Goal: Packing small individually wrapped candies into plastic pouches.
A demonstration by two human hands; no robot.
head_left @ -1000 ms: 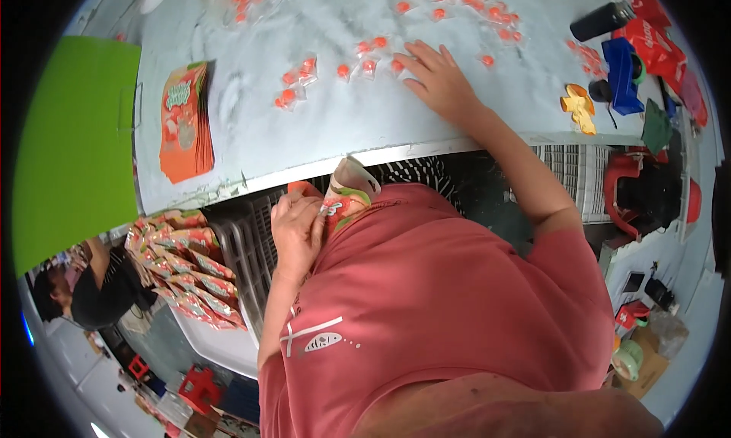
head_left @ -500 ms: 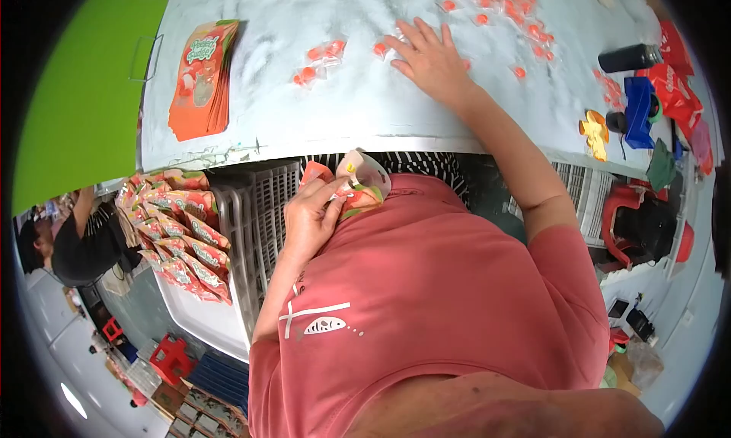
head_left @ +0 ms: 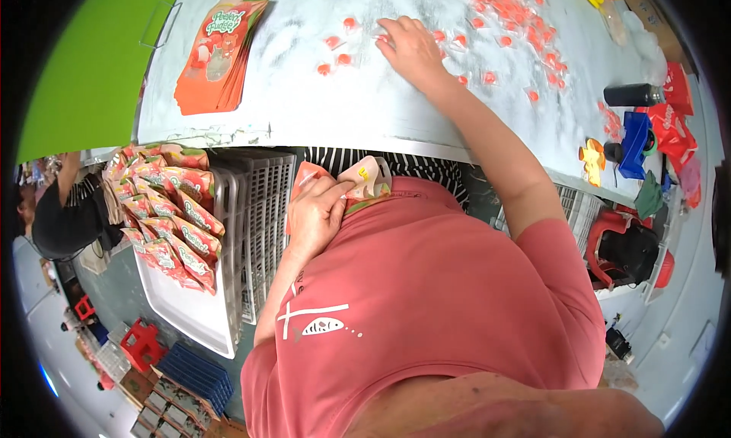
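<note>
Right hand (head_left: 411, 50) still spread flat on scattered candies (head_left: 487, 4), left hand (head_left: 320, 210) still gripping open pouch (head_left: 365, 183).

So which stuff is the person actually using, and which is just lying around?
In use:
left hand holding an open pouch
right hand on the small red sweets
stack of flat pouches

Lying about:
blue tape holder
black bottle
red stool
</note>
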